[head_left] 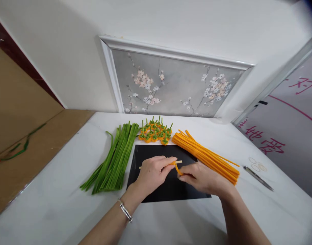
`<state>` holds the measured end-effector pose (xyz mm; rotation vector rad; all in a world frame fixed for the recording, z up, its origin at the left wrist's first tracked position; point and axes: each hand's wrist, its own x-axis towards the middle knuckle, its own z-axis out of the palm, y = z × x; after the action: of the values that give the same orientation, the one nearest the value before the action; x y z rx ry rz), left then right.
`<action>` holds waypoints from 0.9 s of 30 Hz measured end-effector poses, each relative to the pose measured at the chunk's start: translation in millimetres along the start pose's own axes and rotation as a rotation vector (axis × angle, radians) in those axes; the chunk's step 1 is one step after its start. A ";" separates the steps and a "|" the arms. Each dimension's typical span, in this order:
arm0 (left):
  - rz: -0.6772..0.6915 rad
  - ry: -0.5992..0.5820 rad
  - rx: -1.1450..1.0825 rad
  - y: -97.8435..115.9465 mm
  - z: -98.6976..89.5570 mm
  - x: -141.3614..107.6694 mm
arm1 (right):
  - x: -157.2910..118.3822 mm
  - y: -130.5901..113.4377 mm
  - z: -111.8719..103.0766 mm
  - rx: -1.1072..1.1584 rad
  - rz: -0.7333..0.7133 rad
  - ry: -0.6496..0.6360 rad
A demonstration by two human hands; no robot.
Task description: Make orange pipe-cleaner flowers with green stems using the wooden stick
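Observation:
Over a black mat [168,194], my left hand [154,172] is closed on a thin pale stick [179,162] with orange pipe cleaner wound on it. The stick's other end pokes out left of the hand. My right hand [196,175] pinches the loose, curved end of the orange pipe cleaner [178,169]. Green pipe cleaners [117,160] lie in a bundle left of the mat, and an orange bundle [207,156] lies to its right. Behind the mat stand several small orange pieces with green stems [154,132].
On the right of the white table [51,190] lie a metal tweezers-like tool [258,178] and several thin pale rings [255,167]. Brown cardboard [69,124] borders the left side. A framed flower picture [176,85] is behind the table, and a board with red writing stands at right.

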<state>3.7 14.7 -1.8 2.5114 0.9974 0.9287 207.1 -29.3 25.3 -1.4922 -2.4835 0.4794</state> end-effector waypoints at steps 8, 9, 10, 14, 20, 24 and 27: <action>-0.039 -0.067 0.206 -1.7 1.5 -1.6 | -5.8 -18.2 -9.9 -0.046 -0.002 0.013; -0.035 -0.075 0.221 -1.3 1.6 -1.7 | -6.1 -18.7 -10.5 -0.050 0.001 0.033; -0.029 -0.083 0.231 -1.0 1.7 -1.8 | -6.2 -18.8 -10.9 -0.046 -0.001 0.055; -0.005 -0.090 0.241 -1.2 2.1 -1.8 | -5.4 -15.3 -10.5 0.028 -0.028 0.162; 0.061 -0.072 0.179 0.0 2.1 -1.3 | 1.1 -5.2 -6.8 0.142 -0.028 0.390; 0.093 0.002 0.132 2.1 3.3 -1.5 | 6.3 2.9 -3.9 0.153 0.054 0.497; 0.117 0.054 0.100 4.7 2.8 -1.7 | 9.3 9.4 -1.0 0.140 0.119 0.514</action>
<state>7.1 10.1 -2.5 2.6654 0.9434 1.0088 210.8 -16.8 22.8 -1.4867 -1.9367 0.2401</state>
